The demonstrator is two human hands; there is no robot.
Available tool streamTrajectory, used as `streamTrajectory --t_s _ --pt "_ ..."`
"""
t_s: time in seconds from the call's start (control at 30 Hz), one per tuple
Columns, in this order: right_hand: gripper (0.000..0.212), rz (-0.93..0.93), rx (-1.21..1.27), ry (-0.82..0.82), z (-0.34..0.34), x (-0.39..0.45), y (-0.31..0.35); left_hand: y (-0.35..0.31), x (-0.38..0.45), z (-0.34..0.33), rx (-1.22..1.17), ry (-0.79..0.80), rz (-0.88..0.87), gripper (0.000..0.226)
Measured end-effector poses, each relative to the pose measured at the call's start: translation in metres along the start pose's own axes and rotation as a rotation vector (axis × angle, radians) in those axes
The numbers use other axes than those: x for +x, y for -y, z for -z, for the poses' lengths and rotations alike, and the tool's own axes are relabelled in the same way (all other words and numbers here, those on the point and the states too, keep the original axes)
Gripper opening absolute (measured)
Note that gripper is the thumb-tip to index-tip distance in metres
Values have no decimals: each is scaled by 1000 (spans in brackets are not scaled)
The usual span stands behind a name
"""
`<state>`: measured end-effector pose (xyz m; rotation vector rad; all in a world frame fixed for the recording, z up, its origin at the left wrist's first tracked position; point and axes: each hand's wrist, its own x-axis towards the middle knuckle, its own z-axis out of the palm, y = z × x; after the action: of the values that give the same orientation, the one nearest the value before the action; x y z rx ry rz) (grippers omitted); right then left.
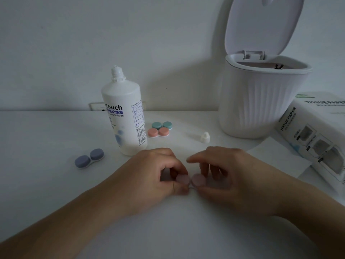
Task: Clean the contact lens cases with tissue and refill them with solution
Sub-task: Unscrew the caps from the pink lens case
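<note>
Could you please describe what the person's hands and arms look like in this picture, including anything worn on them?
Both the left hand and right hand are bare: no gloves, rings, watch or bracelet show. The forearms are uncovered as far as the frame reaches, with no sleeve edge in view. The fingernails look short and unpainted, though the picture is dim.

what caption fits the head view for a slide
Both hands hold a pale pink lens case beside an uncapped solution bottle.

Dim, bluish light here; my hands [188, 176] blur softly, a broad shadow spreads left of the ribbed white plastic bin [261, 101], edges bow outward.
</note>
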<state>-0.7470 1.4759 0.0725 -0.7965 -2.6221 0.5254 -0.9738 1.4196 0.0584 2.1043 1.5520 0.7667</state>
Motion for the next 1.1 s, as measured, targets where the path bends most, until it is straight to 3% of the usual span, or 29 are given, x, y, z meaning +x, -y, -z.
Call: streamTrajectory --t_s 0.2,0.33,0.57,0.67,0.93,1.1 --pt "7 45 14 -54 -4 6 0 1 1 2 -17 7 21 24" --pt "32 72 53 -20 -1 3 -2 1 2 2 -30 0 32 25" --pt "7 78 5 -79 -6 8 -1 1 1 2 -29 -2 29 26" --pt "22 103 69 -33 -2 5 -2 1 1 2 -33 -10 40 26" --pt "9 71 -12 -72 -4 6 -3 -1 1 3 -51 2 46 22" --pt "21 80 53 -57 -2 5 -1 0 0 2 -51 -4 44 23"
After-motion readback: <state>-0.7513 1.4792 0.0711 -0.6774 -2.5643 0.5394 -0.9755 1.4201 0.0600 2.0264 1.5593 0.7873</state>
